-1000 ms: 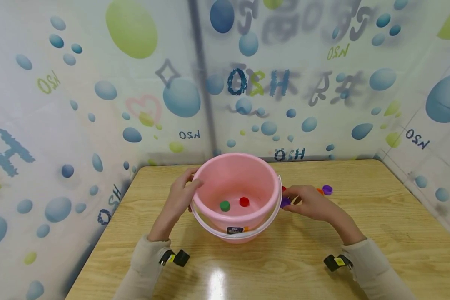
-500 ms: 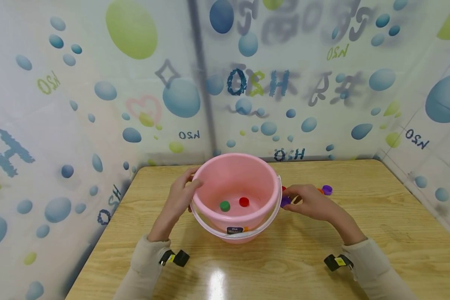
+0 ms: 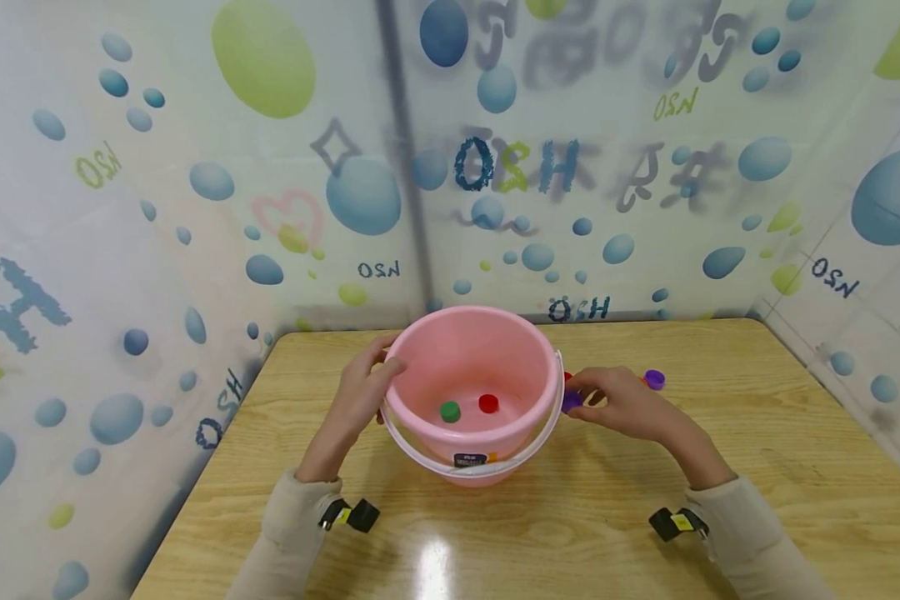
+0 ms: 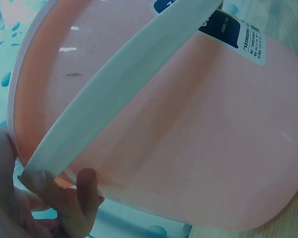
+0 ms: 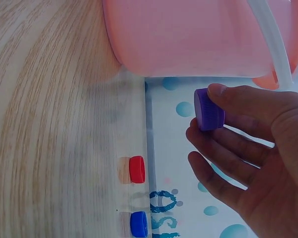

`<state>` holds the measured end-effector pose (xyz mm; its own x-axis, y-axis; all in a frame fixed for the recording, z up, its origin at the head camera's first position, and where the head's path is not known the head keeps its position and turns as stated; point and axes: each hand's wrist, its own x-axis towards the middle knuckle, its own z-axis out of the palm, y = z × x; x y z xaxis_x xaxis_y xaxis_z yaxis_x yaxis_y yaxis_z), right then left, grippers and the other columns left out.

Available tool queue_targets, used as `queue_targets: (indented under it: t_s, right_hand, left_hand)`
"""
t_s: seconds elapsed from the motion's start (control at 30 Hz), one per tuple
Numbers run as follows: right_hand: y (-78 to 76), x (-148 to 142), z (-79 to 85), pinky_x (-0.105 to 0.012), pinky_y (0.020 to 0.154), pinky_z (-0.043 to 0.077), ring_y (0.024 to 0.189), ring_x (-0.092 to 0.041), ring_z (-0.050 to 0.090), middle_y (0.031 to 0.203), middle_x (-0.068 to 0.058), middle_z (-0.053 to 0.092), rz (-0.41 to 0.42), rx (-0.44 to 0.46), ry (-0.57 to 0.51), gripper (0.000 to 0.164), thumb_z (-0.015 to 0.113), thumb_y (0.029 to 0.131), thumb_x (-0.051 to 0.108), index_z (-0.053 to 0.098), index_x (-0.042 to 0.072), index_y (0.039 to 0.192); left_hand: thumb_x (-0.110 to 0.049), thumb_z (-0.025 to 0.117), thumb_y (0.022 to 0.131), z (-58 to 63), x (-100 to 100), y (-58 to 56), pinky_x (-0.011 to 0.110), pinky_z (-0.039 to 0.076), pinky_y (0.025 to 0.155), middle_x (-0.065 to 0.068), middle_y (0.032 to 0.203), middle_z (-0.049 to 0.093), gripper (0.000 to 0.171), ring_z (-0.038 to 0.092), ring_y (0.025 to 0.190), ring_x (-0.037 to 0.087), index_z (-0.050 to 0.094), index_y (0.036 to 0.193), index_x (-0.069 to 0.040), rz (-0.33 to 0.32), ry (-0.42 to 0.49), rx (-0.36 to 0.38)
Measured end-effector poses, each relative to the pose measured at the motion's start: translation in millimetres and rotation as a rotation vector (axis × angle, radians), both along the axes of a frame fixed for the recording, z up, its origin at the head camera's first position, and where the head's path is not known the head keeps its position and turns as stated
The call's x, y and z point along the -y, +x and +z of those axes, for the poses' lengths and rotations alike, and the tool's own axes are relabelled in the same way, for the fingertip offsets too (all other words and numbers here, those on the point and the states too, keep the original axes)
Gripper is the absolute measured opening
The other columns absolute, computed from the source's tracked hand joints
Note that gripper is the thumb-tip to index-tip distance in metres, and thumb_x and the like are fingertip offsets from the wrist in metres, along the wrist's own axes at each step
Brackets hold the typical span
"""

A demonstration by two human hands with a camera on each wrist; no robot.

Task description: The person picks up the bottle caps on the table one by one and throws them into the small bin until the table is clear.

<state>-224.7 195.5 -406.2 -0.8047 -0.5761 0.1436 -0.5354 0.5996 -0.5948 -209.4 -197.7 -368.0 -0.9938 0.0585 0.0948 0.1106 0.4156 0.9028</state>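
Right wrist view: the purple cap (image 5: pixel 209 110) is pinched between the thumb and fingers of the right hand (image 5: pixel 268 134), just beside the pink bucket (image 3: pixel 468 346) and outside it. From where I stand, that grip looks sound; I'd want it light but firm, since something so small and round could slip, and the knuckles clear of the white handle (image 3: pixel 450 472) slung across the bucket's front. Well apart, the left hand (image 3: pixel 363 379) is clamped on the opposite rim; a calm, even hold there should stop any sliding if the bucket gets bumped. Inside it lie 2 more, a green cap (image 3: pixel 450 411) and a red cap (image 3: pixel 488 403). Beyond, another red cap (image 5: pixel 137 169) and a blue cap (image 5: pixel 139 224) sit on the wooden table (image 3: pixel 495 542), best left unbrushed by the right sleeve (image 3: pixel 750 533).
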Motion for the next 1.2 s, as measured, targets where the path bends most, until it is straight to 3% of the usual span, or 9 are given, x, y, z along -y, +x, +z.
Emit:
queue_targets:
  t_s: [1.2]
  right_hand:
    - [4.0,-2.0,9.9,-0.032,0.083,0.063,0.094,-0.014,0.071,0.108,-0.003,0.076,-0.013,-0.053,0.02,0.033,0.077,0.092,0.016,0.071,0.005,0.123]
  left_hand:
    - [-0.032,0.057,0.1,0.9,0.0,0.3,0.032,0.048,0.041,0.019,0.121,0.061,0.045,0.053,0.047,0.016,0.058,0.144,-0.022,-0.003,-0.002,0.007]
